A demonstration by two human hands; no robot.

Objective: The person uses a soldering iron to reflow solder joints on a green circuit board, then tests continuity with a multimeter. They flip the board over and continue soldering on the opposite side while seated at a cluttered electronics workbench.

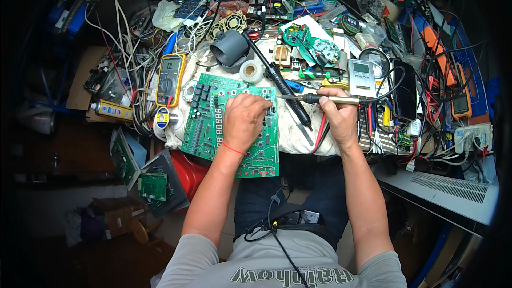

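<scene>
A large green circuit board (205, 128) lies tilted at the table's front edge, with several white digit displays and rows of small parts. My left hand (246, 120) rests over its upper middle, fingers curled and drawn together near the upper right corner. Whatever those fingers pinch is too small or hidden to make out. Between the thumb and fingers of my right hand (341, 120) is a soldering iron (310, 98), its tip pointing left toward the board's upper right corner. A black desoldering pump (288, 93) lies diagonally between my hands, under the iron.
Behind the board stand a yellow multimeter (170, 80), a grey cup-shaped holder (230, 49) and a white tape roll (252, 71). Round green boards (322, 50) and a silver meter (362, 77) lie at the right. Tangled cables and electronic parts crowd both sides. A red stool (191, 173) is below.
</scene>
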